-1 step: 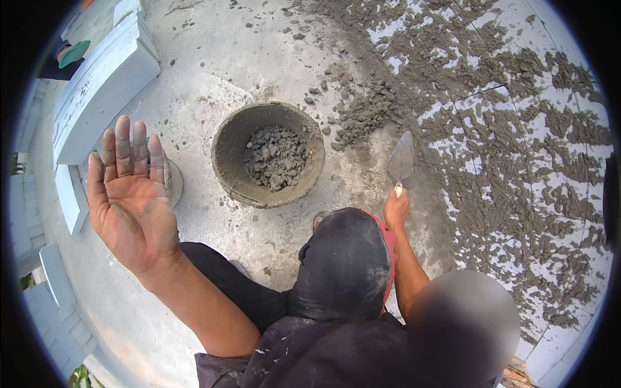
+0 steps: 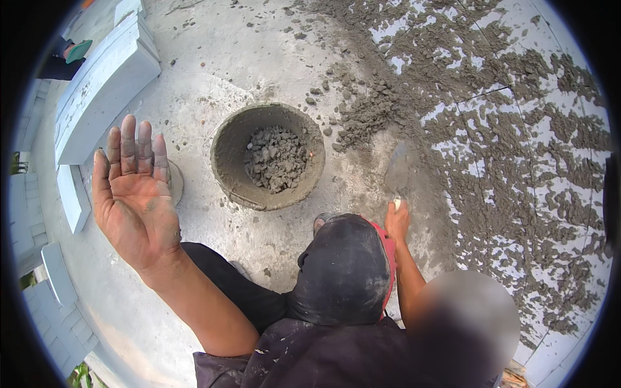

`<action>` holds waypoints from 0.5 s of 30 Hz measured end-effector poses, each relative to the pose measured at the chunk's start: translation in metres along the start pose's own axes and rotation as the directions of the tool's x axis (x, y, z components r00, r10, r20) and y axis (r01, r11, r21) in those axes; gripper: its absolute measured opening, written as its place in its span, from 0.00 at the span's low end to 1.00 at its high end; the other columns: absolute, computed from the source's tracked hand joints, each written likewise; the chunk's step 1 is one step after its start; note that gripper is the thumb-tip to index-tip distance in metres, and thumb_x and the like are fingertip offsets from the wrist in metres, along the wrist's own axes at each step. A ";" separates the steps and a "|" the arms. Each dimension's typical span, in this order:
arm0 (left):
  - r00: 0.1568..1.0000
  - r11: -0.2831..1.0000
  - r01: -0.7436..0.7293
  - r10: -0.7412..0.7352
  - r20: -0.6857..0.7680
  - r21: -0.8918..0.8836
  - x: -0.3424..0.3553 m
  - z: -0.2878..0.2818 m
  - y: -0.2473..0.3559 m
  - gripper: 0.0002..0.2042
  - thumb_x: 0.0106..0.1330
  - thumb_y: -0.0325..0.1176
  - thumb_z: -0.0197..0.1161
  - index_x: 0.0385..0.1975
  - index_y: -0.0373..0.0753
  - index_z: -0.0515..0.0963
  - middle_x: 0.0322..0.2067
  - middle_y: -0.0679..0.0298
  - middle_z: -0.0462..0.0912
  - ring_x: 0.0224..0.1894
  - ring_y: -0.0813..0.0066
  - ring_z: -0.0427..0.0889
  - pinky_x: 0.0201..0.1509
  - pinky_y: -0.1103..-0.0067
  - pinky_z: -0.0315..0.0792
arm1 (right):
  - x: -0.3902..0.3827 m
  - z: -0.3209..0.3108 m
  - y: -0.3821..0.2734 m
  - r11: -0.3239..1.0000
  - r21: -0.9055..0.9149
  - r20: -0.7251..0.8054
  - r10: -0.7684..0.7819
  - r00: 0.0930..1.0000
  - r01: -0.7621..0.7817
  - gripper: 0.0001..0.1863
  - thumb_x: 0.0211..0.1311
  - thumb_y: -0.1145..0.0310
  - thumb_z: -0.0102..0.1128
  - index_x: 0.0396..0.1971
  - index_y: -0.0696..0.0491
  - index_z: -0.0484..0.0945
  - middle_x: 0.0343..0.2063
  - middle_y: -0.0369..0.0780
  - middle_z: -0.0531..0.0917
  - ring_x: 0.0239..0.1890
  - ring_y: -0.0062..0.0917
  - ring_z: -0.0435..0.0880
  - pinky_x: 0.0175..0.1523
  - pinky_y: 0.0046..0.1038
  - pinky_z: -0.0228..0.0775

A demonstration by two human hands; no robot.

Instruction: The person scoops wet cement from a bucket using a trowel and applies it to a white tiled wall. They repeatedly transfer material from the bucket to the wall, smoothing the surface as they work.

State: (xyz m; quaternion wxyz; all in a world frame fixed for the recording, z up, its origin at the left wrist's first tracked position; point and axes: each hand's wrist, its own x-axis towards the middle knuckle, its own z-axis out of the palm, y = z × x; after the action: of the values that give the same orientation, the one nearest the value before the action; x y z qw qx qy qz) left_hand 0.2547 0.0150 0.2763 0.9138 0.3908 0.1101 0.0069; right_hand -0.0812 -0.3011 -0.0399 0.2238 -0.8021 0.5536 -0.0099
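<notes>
My left hand (image 2: 139, 204) is raised palm up with the fingers stretched out, grey smears on its skin and nothing in it. It hangs above the floor, left of a mortar-caked bucket (image 2: 223, 136). Crumbly grey mortar (image 2: 275, 158) lies in the bottom of the bucket. On the other side of my bent knee, my right hand (image 2: 396, 223) is closed around the pale handle of a pointed trowel (image 2: 396, 169). The blade points away from me, low over the concrete or touching it; which one I cannot tell.
Loose mortar (image 2: 369, 113) is heaped beyond the trowel. White panels (image 2: 537, 155) smeared with mortar cover the right side. White blocks (image 2: 107, 90) stand at the far left, and a person's shoe (image 2: 78, 51) shows beyond them. A round disc (image 2: 174, 183) is partly behind my left hand.
My right hand and the trowel have shifted slightly nearer to me, and the blade now looks duller against the floor. My left hand has drifted slightly right, still spread.
</notes>
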 end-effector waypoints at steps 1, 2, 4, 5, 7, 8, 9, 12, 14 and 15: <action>0.999 0.999 0.032 -0.033 0.018 0.032 0.005 0.004 -0.018 0.24 0.83 0.39 0.50 0.68 0.26 0.65 0.70 0.43 0.70 0.75 0.51 0.66 0.82 0.56 0.60 | -0.021 -0.014 0.008 0.999 -0.016 0.113 -0.040 0.993 0.043 0.24 0.76 0.52 0.53 0.54 0.61 0.75 0.43 0.59 0.86 0.47 0.60 0.85 0.51 0.55 0.74; 0.997 0.996 0.060 -0.063 0.034 0.072 0.008 0.006 -0.029 0.25 0.83 0.40 0.50 0.69 0.26 0.65 0.70 0.43 0.70 0.75 0.51 0.66 0.82 0.56 0.60 | -0.032 -0.022 0.004 0.987 -0.040 0.248 -0.139 0.959 0.153 0.25 0.76 0.52 0.54 0.54 0.61 0.75 0.43 0.59 0.87 0.46 0.60 0.85 0.51 0.55 0.75; 0.988 0.977 0.140 -0.148 0.038 0.159 0.014 0.008 -0.049 0.24 0.83 0.42 0.50 0.67 0.27 0.69 0.67 0.44 0.73 0.73 0.52 0.70 0.79 0.57 0.62 | -0.046 -0.028 -0.006 0.926 -0.040 0.482 -0.311 0.819 0.375 0.25 0.77 0.52 0.54 0.55 0.61 0.75 0.42 0.59 0.87 0.45 0.60 0.86 0.49 0.56 0.76; 0.982 0.965 0.176 -0.187 0.037 0.195 0.017 0.008 -0.055 0.24 0.84 0.42 0.50 0.66 0.27 0.70 0.66 0.44 0.75 0.71 0.53 0.72 0.78 0.58 0.64 | -0.044 -0.020 -0.012 0.919 -0.034 0.492 -0.327 0.807 0.393 0.25 0.77 0.52 0.54 0.55 0.61 0.75 0.41 0.60 0.87 0.45 0.60 0.86 0.50 0.56 0.76; 0.955 0.927 0.203 -0.258 0.145 0.317 0.018 0.003 -0.055 0.25 0.84 0.43 0.49 0.68 0.27 0.69 0.64 0.44 0.78 0.67 0.55 0.77 0.74 0.62 0.69 | -0.013 0.002 -0.036 0.896 -0.024 0.509 -0.372 0.776 0.444 0.25 0.76 0.52 0.55 0.56 0.61 0.74 0.41 0.60 0.87 0.45 0.60 0.86 0.51 0.56 0.77; 0.945 0.903 0.172 -0.264 0.195 0.393 0.016 -0.001 -0.049 0.26 0.84 0.43 0.49 0.68 0.27 0.69 0.62 0.45 0.79 0.66 0.56 0.79 0.73 0.63 0.70 | 0.010 0.006 -0.054 0.908 -0.037 0.501 -0.344 0.794 0.417 0.25 0.77 0.52 0.54 0.56 0.61 0.75 0.40 0.60 0.87 0.46 0.60 0.86 0.51 0.56 0.77; 0.933 0.875 0.131 -0.267 0.241 0.466 0.011 -0.003 -0.042 0.26 0.84 0.44 0.49 0.69 0.27 0.69 0.61 0.45 0.80 0.65 0.57 0.80 0.72 0.64 0.71 | 0.037 0.009 -0.072 0.918 -0.046 0.494 -0.322 0.808 0.394 0.25 0.77 0.52 0.54 0.55 0.61 0.75 0.40 0.60 0.87 0.46 0.60 0.86 0.52 0.56 0.77; 0.942 0.674 -0.126 -0.148 0.301 0.728 0.000 -0.004 -0.015 0.24 0.83 0.41 0.51 0.68 0.26 0.69 0.57 0.45 0.83 0.58 0.61 0.85 0.66 0.69 0.77 | 0.138 0.015 -0.093 0.952 -0.033 0.414 -0.265 0.871 0.305 0.27 0.79 0.49 0.51 0.52 0.61 0.77 0.40 0.59 0.87 0.47 0.59 0.86 0.53 0.56 0.77; 0.952 0.567 -0.216 -0.058 0.301 0.795 -0.012 -0.006 0.009 0.23 0.82 0.39 0.54 0.67 0.26 0.70 0.55 0.45 0.84 0.55 0.62 0.87 0.63 0.72 0.80 | 0.186 0.014 -0.100 0.955 -0.082 0.298 -0.250 0.921 0.285 0.28 0.79 0.47 0.50 0.50 0.61 0.78 0.42 0.59 0.87 0.49 0.59 0.85 0.54 0.55 0.76; 0.949 0.576 -0.234 -0.039 0.312 0.784 -0.015 -0.007 0.015 0.24 0.82 0.40 0.54 0.67 0.26 0.70 0.55 0.45 0.84 0.55 0.62 0.87 0.63 0.72 0.80 | 0.209 0.013 -0.097 0.956 -0.122 0.208 -0.237 0.949 0.265 0.28 0.78 0.47 0.50 0.51 0.61 0.79 0.43 0.59 0.87 0.50 0.59 0.85 0.54 0.55 0.76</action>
State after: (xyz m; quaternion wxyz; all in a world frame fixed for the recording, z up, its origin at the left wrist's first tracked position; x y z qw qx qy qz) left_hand 0.2397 0.0288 0.2848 0.6369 0.7670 -0.0583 -0.0515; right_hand 0.0888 -0.4552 -0.0642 0.2123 -0.8778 0.4219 0.0799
